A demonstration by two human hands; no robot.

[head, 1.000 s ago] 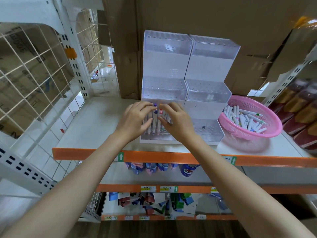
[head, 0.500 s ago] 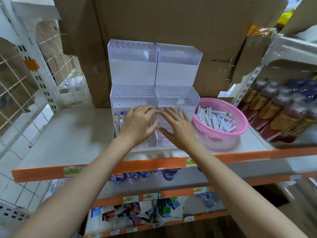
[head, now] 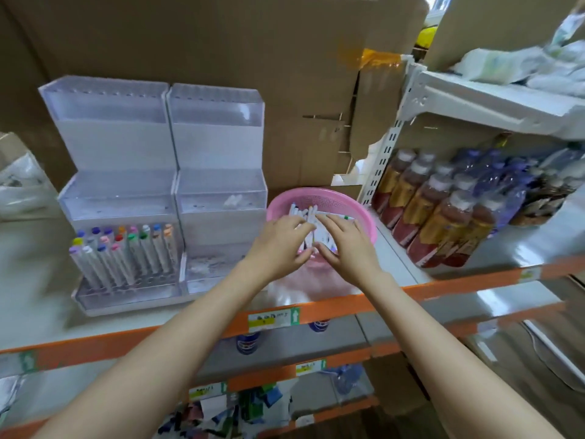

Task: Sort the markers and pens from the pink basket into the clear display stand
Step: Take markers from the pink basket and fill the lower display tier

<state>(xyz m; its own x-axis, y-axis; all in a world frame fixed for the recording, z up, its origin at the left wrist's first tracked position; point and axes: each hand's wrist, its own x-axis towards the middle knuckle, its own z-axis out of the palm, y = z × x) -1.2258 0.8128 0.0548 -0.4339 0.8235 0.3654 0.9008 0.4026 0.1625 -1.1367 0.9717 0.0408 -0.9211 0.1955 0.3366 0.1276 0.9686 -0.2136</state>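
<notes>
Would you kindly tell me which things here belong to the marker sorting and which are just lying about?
Job: pink basket; loose markers in it; clear display stand; standing markers in its bottom-left tier; left hand and right hand over the basket.
Lying about: bottled drinks; cardboard boxes; price label.
</notes>
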